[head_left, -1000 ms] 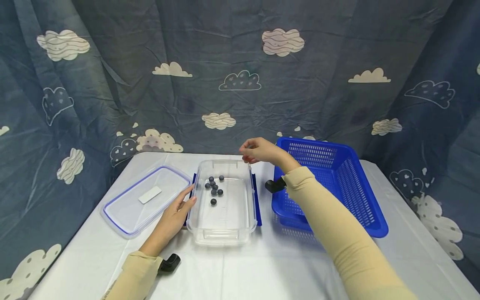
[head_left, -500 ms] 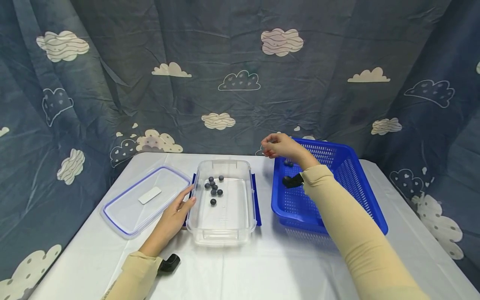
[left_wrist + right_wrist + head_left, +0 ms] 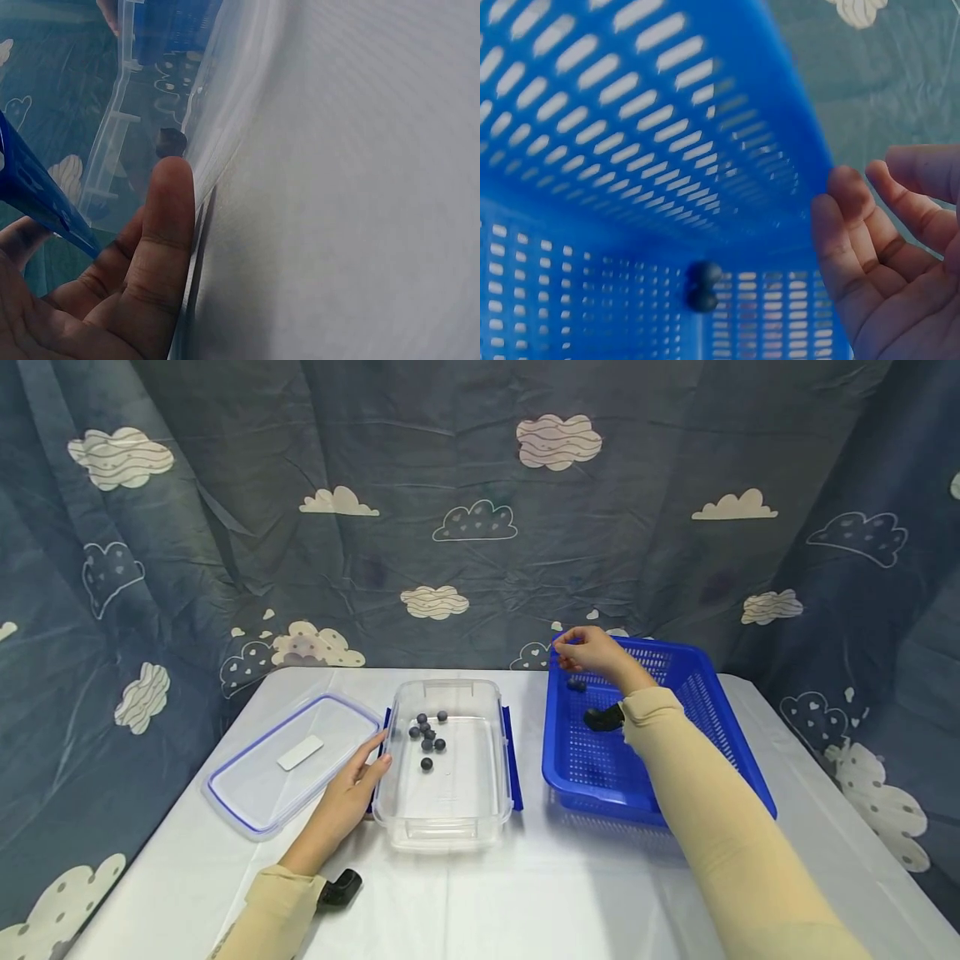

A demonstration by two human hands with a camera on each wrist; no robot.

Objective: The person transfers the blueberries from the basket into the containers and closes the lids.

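A clear plastic food container [image 3: 472, 785] with blue side clasps holds several blueberries [image 3: 427, 764] toward its left side. My left hand [image 3: 345, 797] rests against the container's left side, fingers mostly extended; the left wrist view shows a fingertip at the clear wall, near a berry [image 3: 171, 142]. Over the far left corner of the blue basket [image 3: 600, 785] is my right hand [image 3: 597, 658]. In the right wrist view its fingers [image 3: 832, 232] are loosely bent with nothing between them. Dark berries [image 3: 703, 287] lie below in the basket's corner.
A clear lid [image 3: 251, 777] with a blue seal and a white label lies left of the container. White cloth covers the table [image 3: 480, 902]. A dark curtain [image 3: 480, 460] with cloud prints hangs behind it. A black wrist camera [image 3: 602, 719] sticks out by the right sleeve.
My right hand has moved right, from the container's far right corner to above the basket, bringing the berries there into view. My left hand and the container stay in place.
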